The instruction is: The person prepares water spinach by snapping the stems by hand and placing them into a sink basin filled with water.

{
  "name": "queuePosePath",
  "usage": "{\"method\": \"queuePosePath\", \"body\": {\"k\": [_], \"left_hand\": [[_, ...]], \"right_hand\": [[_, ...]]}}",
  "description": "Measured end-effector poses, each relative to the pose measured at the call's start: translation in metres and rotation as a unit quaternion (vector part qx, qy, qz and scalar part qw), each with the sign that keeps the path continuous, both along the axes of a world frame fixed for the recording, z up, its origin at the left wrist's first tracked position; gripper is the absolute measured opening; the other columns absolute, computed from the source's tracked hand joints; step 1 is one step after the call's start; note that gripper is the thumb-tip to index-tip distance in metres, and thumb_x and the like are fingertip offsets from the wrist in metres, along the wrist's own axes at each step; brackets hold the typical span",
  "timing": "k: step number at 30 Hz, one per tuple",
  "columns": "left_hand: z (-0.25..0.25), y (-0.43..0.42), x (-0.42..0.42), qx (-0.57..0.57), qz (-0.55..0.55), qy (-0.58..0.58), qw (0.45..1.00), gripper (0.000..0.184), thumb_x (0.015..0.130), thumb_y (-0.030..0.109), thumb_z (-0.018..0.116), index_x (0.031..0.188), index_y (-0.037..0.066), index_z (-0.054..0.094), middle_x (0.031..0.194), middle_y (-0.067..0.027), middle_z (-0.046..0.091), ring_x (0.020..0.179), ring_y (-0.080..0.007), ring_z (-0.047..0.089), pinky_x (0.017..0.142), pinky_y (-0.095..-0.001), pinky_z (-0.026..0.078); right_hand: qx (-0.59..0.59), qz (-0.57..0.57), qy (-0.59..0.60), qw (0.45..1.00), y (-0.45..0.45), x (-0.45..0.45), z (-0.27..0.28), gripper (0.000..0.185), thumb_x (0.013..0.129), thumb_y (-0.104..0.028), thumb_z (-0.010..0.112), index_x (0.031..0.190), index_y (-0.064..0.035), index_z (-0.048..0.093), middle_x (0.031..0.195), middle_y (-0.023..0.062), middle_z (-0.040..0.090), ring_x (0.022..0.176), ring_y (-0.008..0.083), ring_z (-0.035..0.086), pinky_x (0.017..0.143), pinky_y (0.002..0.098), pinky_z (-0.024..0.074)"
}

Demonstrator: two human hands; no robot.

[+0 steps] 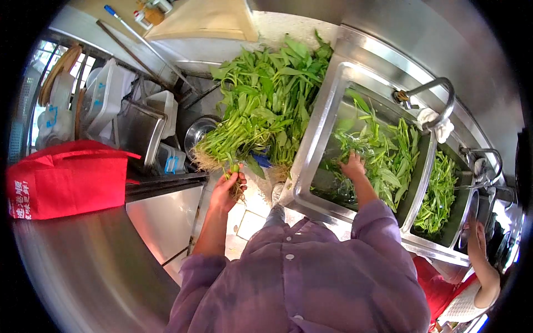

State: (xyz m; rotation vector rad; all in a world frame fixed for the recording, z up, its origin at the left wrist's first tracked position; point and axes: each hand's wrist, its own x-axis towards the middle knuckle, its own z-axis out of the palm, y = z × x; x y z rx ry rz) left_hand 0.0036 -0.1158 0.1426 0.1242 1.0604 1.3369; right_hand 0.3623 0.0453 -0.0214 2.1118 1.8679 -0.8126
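Note:
My left hand is closed on a small bunch of green stems with stringy roots, just below a big pile of leafy greens. Pale roots hang at the pile's lower left end. Over the large steel sink basin, my right hand has its fingers spread at the surface of the water, touching or just above loose leafy greens. Whether it grips any leaf cannot be made out.
A second basin holds cut greens. Curved faucets rise behind the basins. At the right edge stands a co-worker, with an arm at the far sink. Left are plastic tubs and a red cloth on a steel surface.

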Motion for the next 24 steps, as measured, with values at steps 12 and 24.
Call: {"method": "queuePosePath", "body": {"k": [12,24], "left_hand": [[-0.141,0.085,-0.046,-0.055,-0.130,0.697,0.703,0.029,0.073,0.022,0.061,0.094,0.006,0.050,0.081,-0.0121,0.061,0.076,-0.0254,0.060,0.063,-0.0390,0.046],[-0.102,0.115,-0.054,-0.020,-0.184,0.651,0.736,0.034,0.068,0.027,0.065,0.091,0.003,0.057,0.077,-0.0135,0.059,0.069,-0.0289,0.058,0.062,-0.0375,0.046]], "right_hand": [[0.042,0.012,0.164,0.986,-0.004,0.008,0.100,0.043,0.076,-0.032,0.056,0.106,-0.0024,0.053,0.094,0.0177,0.060,0.087,0.0289,0.058,0.074,0.0347,0.0447],[0.203,-0.018,0.180,0.962,-0.032,-0.065,0.166,0.018,0.080,-0.014,0.053,0.096,-0.0054,0.058,0.088,0.0126,0.060,0.075,0.0262,0.060,0.065,0.0327,0.0467]]}}
